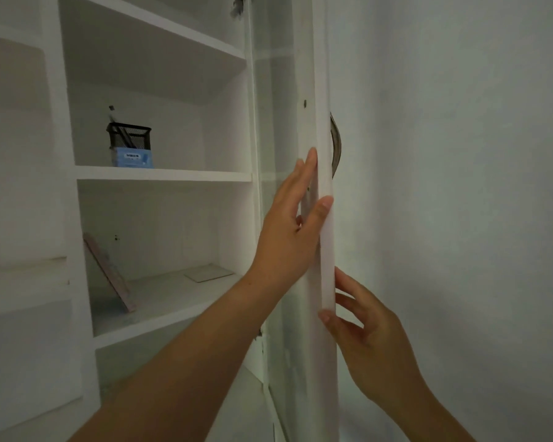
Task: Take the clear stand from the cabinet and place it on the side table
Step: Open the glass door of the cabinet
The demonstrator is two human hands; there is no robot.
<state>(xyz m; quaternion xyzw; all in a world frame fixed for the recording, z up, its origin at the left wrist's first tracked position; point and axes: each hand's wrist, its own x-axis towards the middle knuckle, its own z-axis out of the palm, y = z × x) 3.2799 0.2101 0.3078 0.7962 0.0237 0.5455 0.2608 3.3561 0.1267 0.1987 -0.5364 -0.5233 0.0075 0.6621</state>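
A white cabinet (160, 177) stands open, and its door (328, 250) is seen edge-on in the middle of the view. On the lower shelf a clear stand (109, 272) with a pinkish edge leans tilted at the left. My left hand (288, 237) lies flat on the door's inner face with the thumb over the edge. Lower down, my right hand (364, 339) holds the same edge, thumb in front and fingers on the outer side. Neither hand is near the stand.
A black mesh pen holder (129, 135) sits on a blue box (131, 157) on the middle shelf. A flat clear plate (208, 272) lies at the lower shelf's right. A metal handle (335, 145) curves off the door's outer face. A bare wall (460, 186) fills the right.
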